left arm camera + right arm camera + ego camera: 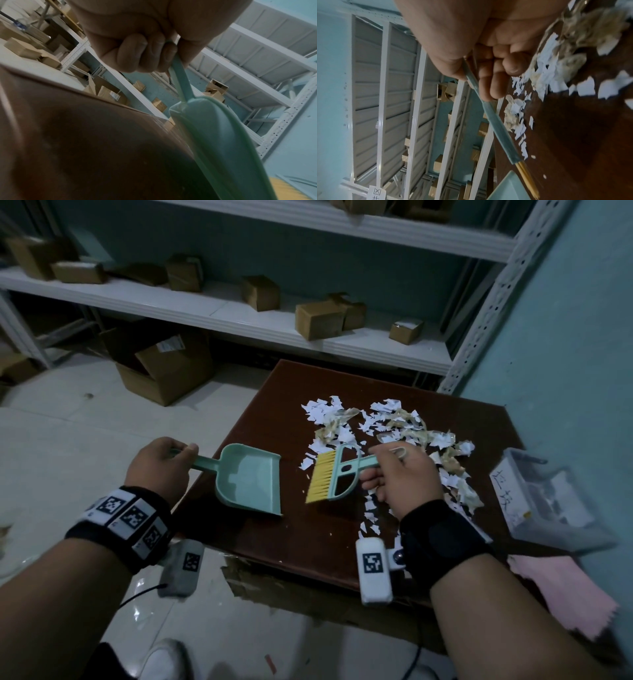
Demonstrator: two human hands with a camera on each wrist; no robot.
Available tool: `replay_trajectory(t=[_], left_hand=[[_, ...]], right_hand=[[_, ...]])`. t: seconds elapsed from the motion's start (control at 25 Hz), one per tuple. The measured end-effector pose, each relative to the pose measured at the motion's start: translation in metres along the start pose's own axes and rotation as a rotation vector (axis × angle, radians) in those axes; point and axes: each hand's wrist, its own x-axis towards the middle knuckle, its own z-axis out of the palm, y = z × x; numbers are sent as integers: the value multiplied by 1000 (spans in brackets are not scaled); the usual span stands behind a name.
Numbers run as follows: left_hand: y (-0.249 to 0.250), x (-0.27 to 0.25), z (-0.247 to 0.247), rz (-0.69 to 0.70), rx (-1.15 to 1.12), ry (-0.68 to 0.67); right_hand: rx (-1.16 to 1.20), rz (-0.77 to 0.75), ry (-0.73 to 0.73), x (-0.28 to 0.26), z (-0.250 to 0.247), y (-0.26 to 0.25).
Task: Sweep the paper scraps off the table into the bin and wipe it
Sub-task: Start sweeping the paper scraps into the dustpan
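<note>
White and tan paper scraps [387, 433] lie heaped on the right half of the dark brown table [274, 392]. My left hand [161, 463] grips the handle of a mint-green dustpan [250, 477], whose mouth faces right on the table's left part. My right hand [400, 477] holds a mint-green brush [337, 474] with yellow bristles pointing left, just right of the pan. In the left wrist view my fingers [137, 54] curl round the dustpan [214, 135] handle. The right wrist view shows the brush [498, 125] held above the paper scraps [517, 112].
A clear plastic bin [544, 501] with a handwritten label sits at the table's right edge. A pink cloth [561, 590] lies near the front right corner. White shelving [239, 316] with cardboard boxes stands behind; an open carton [164, 368] is on the floor.
</note>
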Motion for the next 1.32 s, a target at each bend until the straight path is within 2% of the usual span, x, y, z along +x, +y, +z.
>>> replay_trajectory(t=[0.16,0.36,0.56,0.84,1.32], left_hand=[[-8,7,-7,-39,-17,-4],[-7,9,-13,-42,-33,-18],[-5,12,-14,-30,-57,-52],[5,6,-2,-16,-62,-78],[35,-31,29,3,-24,-136]], right_hand=[[31,62,-33,9,32,10],[228,222,8,26,54,19],[151,252,92,38,60,30],[-6,220,187,30,38,25],[-117,207,205,3,-39,33]])
